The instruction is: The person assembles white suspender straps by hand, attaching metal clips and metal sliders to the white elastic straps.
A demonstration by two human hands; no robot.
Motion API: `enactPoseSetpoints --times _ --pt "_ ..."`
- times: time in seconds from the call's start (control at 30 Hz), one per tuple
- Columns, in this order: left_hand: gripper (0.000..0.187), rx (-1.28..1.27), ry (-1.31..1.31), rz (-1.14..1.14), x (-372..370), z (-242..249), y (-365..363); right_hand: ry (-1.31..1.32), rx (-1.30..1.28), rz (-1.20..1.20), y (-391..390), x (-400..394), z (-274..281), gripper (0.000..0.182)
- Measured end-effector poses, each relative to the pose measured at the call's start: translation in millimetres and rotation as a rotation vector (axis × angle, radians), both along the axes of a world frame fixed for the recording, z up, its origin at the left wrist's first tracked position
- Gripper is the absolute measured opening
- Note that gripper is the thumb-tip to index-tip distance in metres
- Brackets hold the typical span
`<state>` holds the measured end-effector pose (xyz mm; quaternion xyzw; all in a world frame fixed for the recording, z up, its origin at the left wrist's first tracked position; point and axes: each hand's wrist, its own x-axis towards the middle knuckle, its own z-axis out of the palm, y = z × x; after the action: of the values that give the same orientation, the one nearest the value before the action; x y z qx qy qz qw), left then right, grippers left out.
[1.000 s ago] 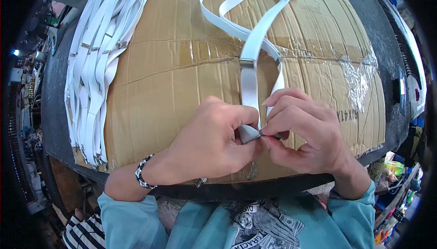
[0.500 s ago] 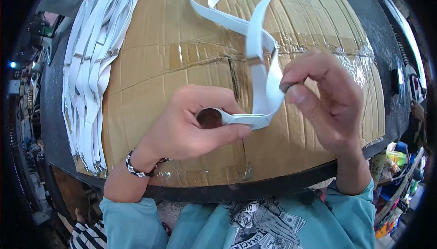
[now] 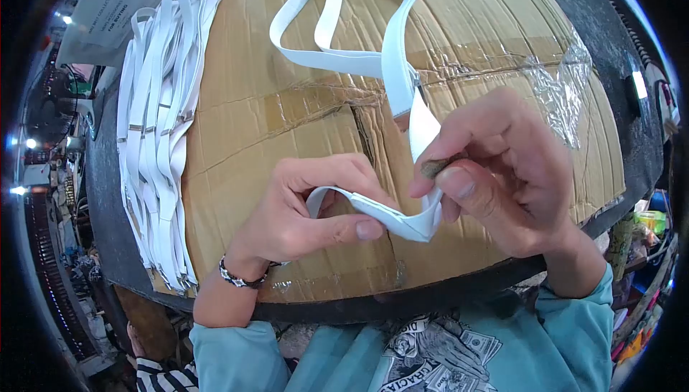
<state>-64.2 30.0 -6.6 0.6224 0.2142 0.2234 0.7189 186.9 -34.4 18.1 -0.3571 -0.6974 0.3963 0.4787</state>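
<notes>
My left hand [image 3: 323, 202] is closed, pinching a folded length of white strap [image 3: 396, 62] between thumb and fingers. Part of the strap curls inside the palm, and its far part lies in loops on the cardboard with a metal slider on it. My right hand [image 3: 513, 177] is closed to the right of it, thumb and forefinger gripping a small grey-brown piece [image 3: 433, 168] whose kind I cannot tell. Its fingers overlap the strap just beyond the bend.
Flattened, taped cardboard [image 3: 258, 126] covers most of the dark table [image 3: 624, 55]. A bundle of white straps with metal fittings [image 3: 161, 105] lies along the left side. Behind it stands a printed grey package [image 3: 108, 15]. A striped sleeve [image 3: 161, 376] shows at the lower left.
My right hand has come left and closer to my left hand, over the strap. The strap's held part bends more sharply, and the loops have shifted. The camera view has moved slightly.
</notes>
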Motion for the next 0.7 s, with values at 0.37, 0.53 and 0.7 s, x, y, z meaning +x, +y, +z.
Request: enactPoseSetpoints --times 0.37,0.53,0.7 --pt "0.04 1.293 0.309 0.162 20 14 -19 0.094 -0.17 -0.055 -4 -7 -3 0.014" --pt "0.035 1.043 0.18 0.064 18 -1 -17 0.098 -0.163 -0.05 -1 -7 -9 0.014" --pt "0.033 0.967 0.071 0.051 18 -4 -20 0.115 -0.208 -0.033 -1 -6 -9 0.015"
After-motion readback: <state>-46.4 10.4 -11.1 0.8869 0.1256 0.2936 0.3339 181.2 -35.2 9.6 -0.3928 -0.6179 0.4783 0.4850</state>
